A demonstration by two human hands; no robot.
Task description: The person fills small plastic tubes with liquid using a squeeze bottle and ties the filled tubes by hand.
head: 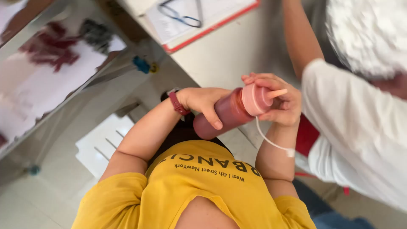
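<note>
Against the yellow shirt (199,178), a dark red squeeze bottle (224,114) lies tilted; left hand (203,101) wraps its body, right hand (282,101) pinches the pink cap (256,99). It looks soft-walled, fairly full, likely slippery: best gripped mid-body, gently

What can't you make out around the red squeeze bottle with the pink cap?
- Red plastic squeeze bottle, lower end: head view, covered by the left hand.
- Pink cap, far side: wrapped by the right hand.
- Red and white items behind glass: blurred.
- White-sleeved person: cut off by the right edge.
</note>
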